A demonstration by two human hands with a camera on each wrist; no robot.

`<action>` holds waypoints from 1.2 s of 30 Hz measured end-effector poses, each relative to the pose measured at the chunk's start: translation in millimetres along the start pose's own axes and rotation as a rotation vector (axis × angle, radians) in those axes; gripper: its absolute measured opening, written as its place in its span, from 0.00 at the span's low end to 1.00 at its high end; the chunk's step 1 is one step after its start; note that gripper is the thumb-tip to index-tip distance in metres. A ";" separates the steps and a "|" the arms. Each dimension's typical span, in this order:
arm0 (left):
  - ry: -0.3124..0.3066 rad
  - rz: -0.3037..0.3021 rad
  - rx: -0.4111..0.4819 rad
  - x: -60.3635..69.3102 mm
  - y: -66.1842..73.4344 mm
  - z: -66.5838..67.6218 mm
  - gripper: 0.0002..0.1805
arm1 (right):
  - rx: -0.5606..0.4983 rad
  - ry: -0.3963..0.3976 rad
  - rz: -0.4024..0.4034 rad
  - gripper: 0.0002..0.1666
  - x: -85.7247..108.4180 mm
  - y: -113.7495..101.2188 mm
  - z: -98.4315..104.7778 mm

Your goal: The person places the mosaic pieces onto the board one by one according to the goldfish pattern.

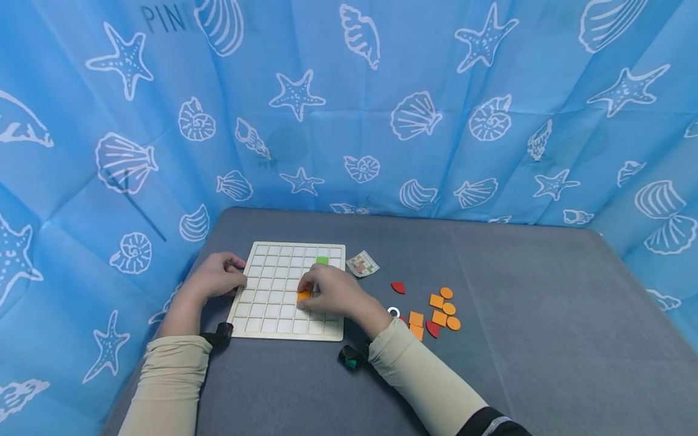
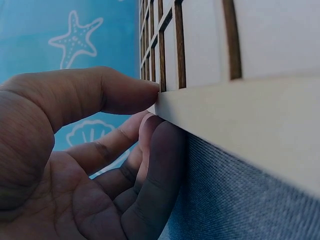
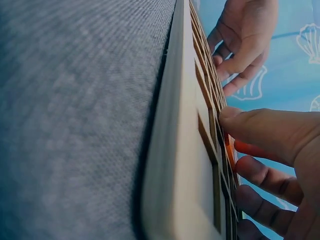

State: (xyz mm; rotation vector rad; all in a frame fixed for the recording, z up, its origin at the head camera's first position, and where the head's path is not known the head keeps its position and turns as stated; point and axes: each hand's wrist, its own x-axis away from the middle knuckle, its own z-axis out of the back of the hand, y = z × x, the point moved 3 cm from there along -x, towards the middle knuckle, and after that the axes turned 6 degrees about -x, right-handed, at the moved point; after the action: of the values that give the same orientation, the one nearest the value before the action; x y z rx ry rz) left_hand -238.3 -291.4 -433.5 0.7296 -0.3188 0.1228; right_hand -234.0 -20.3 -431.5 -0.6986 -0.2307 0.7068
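Observation:
A pale wooden grid board (image 1: 265,297) with white square cells lies on the grey table. At its left edge my left hand (image 1: 215,277) pinches the frame, thumb on top and fingertips against the side, as the left wrist view (image 2: 90,145) shows. My right hand (image 1: 335,290) is over the board's right half and holds an orange square tile (image 1: 303,296) between thumb and fingers, low against the cells. In the right wrist view only an orange sliver of the tile (image 3: 230,150) shows past the thumb. A green square tile (image 1: 322,260) sits in an upper cell.
A small card with a coloured grid pattern (image 1: 362,264) lies beside the board's right edge. Farther right are loose orange squares (image 1: 436,301), orange discs (image 1: 449,308), red quarter-circle pieces (image 1: 398,287) and a white ring (image 1: 394,312). A blue shell-print curtain (image 1: 327,145) encloses the table.

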 end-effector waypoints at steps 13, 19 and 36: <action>0.003 0.001 0.009 0.9 1.6 -0.7 0.29 | -0.165 0.025 0.049 0.13 11.4 1.2 15.9; 0.009 0.000 0.001 1.1 1.1 -0.4 0.29 | -0.194 0.036 0.058 0.15 27.5 2.4 32.8; -0.001 -0.013 -0.003 1.3 0.8 -1.3 0.28 | -0.194 0.122 0.000 0.15 67.3 31.7 55.0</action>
State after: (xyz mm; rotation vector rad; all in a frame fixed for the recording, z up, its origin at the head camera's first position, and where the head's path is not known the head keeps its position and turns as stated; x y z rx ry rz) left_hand -236.9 -290.0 -433.5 0.7284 -0.3152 0.1100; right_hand -223.2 69.8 -413.3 -0.9237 -0.1883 0.6443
